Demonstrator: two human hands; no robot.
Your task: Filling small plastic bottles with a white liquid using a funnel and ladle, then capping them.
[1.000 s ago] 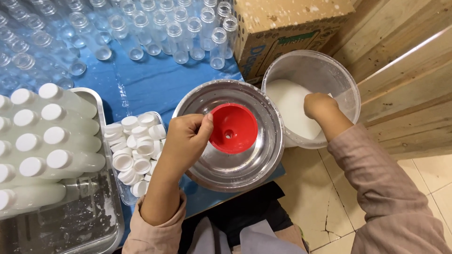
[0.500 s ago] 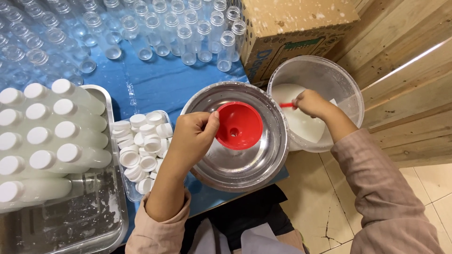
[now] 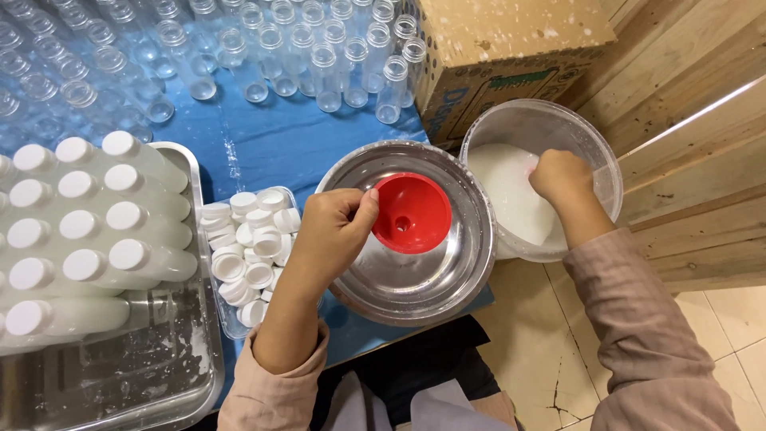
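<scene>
Red funnel [image 3: 412,212]: spout hidden; left hand [image 3: 333,231] grips rim.

R hand [image 3: 561,175] back down in the clear tub [image 3: 600,152], fist in the white liquid [image 3: 507,187]; the red bit seen w/ it 0.5 s ago no longer shows. L hand [image 3: 335,227] shifts slightly, thumb now on rim of red funnel [image 3: 412,213]. Cam view drifts a little.

Brown cardboard box [image 3: 511,60] with green-and-blue print, top right, behind the tub [image 3: 594,140]
</scene>
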